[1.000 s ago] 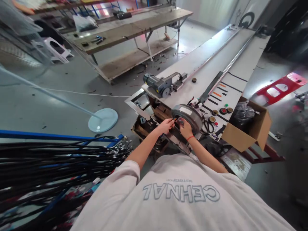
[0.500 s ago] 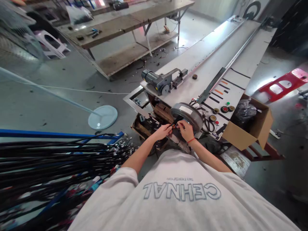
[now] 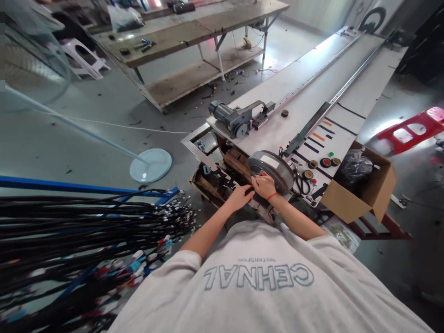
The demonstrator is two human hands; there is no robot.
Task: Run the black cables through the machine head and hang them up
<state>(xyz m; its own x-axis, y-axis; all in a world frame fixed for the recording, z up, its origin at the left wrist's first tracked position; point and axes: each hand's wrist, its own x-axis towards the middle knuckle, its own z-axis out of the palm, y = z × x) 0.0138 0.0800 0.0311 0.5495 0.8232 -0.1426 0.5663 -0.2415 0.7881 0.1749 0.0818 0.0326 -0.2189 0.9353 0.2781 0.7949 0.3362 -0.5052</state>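
Seemingly we're doing fingerwork by the wheel (image 3: 277,167), near end of the desk (image 3: 310,92); left hand (image 3: 239,197) and right hand (image 3: 265,186) curled, grip contents untellable; next needs steadiness.

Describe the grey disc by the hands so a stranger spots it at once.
Find the long pale table stretching away to the upper right. At its near end, by the right hand, is a thick grey disc. It is far larger than the tape rolls to its right, and a white label marks it.
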